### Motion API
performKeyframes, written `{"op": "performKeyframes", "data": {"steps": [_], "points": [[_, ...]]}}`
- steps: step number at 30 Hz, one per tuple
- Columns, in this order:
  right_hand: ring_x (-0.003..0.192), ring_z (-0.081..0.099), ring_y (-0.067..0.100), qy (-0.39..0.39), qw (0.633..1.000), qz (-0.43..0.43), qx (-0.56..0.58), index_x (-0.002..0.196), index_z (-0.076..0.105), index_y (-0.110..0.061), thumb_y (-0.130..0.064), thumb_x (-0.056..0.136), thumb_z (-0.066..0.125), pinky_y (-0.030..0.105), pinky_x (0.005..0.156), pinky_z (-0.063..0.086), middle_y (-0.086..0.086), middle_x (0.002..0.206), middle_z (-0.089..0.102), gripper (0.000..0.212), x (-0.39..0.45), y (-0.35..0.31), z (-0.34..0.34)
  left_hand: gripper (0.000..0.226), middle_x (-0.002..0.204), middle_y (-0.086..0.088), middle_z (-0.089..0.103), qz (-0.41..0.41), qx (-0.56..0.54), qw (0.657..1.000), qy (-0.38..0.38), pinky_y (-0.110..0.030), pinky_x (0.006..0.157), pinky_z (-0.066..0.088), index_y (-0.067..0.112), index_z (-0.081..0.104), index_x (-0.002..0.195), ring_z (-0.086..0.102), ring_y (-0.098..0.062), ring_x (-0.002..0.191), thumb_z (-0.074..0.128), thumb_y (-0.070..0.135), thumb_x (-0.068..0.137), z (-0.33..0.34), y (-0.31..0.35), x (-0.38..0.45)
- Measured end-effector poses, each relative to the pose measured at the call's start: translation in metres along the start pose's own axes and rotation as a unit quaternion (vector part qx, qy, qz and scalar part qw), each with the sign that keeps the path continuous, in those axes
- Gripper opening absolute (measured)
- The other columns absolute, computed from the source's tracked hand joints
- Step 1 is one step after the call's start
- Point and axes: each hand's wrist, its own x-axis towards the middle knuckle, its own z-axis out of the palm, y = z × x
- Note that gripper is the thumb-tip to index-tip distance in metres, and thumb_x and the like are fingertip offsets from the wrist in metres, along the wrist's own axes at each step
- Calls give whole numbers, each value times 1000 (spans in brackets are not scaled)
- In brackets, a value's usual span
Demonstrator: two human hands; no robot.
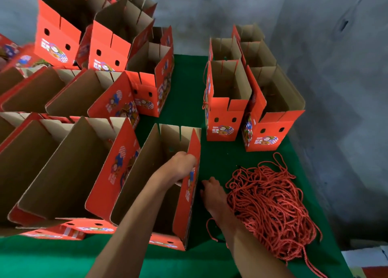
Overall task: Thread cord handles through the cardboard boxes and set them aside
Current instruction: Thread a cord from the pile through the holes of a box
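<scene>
An open red cardboard box (pixel 156 172) stands on the green table in front of me, its brown inside showing. My left hand (pixel 181 165) reaches into it and grips the top edge of its right wall. My right hand (pixel 212 191) sits just outside that wall, fingers curled against the red side; what they hold is hidden. A tangled pile of red cord handles (pixel 270 206) lies right of my right hand, with one cord looping under my right wrist.
Many open red boxes (pixel 69 164) crowd the left half of the table. Several boxes (pixel 227 101) stand in two rows at the back right, one with a red cord on its side. A grey wall rises behind the green table (pixel 189 93).
</scene>
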Motion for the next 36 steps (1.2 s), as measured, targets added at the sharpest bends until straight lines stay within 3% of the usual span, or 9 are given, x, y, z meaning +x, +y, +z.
{"op": "performKeyframes", "data": {"steps": [4, 7, 11, 15, 18, 22, 28, 31, 36], "points": [[117, 56, 28, 39, 999, -12, -34, 121, 67, -15, -21, 105, 46, 38, 92, 48, 8, 122, 59, 26, 7, -5, 3, 40, 118, -16, 66, -23, -35, 999, -2, -39, 82, 55, 10, 44, 135, 69, -32, 101, 50, 28, 100, -6, -6, 1], [115, 57, 29, 34, 999, -18, -36, 116, 66, -11, -20, 104, 45, 40, 92, 46, 10, 119, 61, 26, 4, -8, 5, 36, 112, -19, 69, -42, -71, 997, -13, -37, 83, 53, 7, 53, 128, 70, -34, 98, 52, 30, 99, -11, -10, 2], [87, 66, 25, 39, 987, 63, 145, 93, 66, -13, -25, 95, 59, 34, 73, 50, 4, 92, 69, 14, -5, -5, 1, 37, 115, -19, 70, -39, -93, 995, -26, -36, 84, 53, 7, 53, 126, 69, -36, 102, 52, 32, 100, -15, -15, 1], [79, 69, 7, 102, 881, 56, 458, 88, 66, -31, -22, 94, 72, 17, 66, 51, -10, 82, 71, 13, -21, -3, -23, 39, 112, -20, 71, -32, -96, 994, -39, -42, 93, 54, 7, 55, 125, 70, -36, 102, 52, 36, 99, -19, -19, 5], [87, 74, 12, 114, 815, -6, 568, 93, 76, -28, -18, 96, 72, 23, 77, 58, -7, 90, 77, 11, -30, -7, -44, 40, 102, -18, 76, -25, -98, 994, -33, -40, 86, 56, 7, 60, 119, 74, -34, 93, 55, 39, 95, -22, -24, 11], [86, 73, 4, 126, 843, -51, 521, 91, 77, -33, -22, 98, 68, 18, 76, 56, -13, 92, 78, 15, -32, -12, -58, 44, 93, -15, 79, -13, -96, 995, -29, -38, 78, 56, 6, 68, 114, 77, -28, 78, 56, 40, 90, -24, -29, 17], [80, 70, -3, 124, 860, -15, 495, 93, 77, -20, -21, 101, 64, 10, 69, 51, -12, 88, 76, 16, -26, -20, -64, 53, 99, -16, 78, -13, -89, 995, -39, -41, 82, 57, 9, 67, 120, 78, -31, 86, 57, 48, 87, -23, -32, 15], [75, 67, -6, 103, 869, -3, 485, 98, 77, -10, -19, 103, 60, 12, 69, 49, -3, 92, 75, 19, -29, -20, -62, 68, 102, -12, 79, -3, -104, 993, -47, -45, 89, 57, 16, 65, 123, 77, -29, 91, 59, 67, 80, -16, -29, 11], [82, 70, -2, 85, 866, 6, 493, 96, 79, -18, -27, 104, 60, 9, 66, 50, -11, 90, 77, 22, -35, -21, -68, 79, 114, -4, 77, 16, -143, 987, -70, -47, 93, 54, 33, 61, 120, 74, -26, 106, 48, 95, 72, -9, -25, 6]]}}
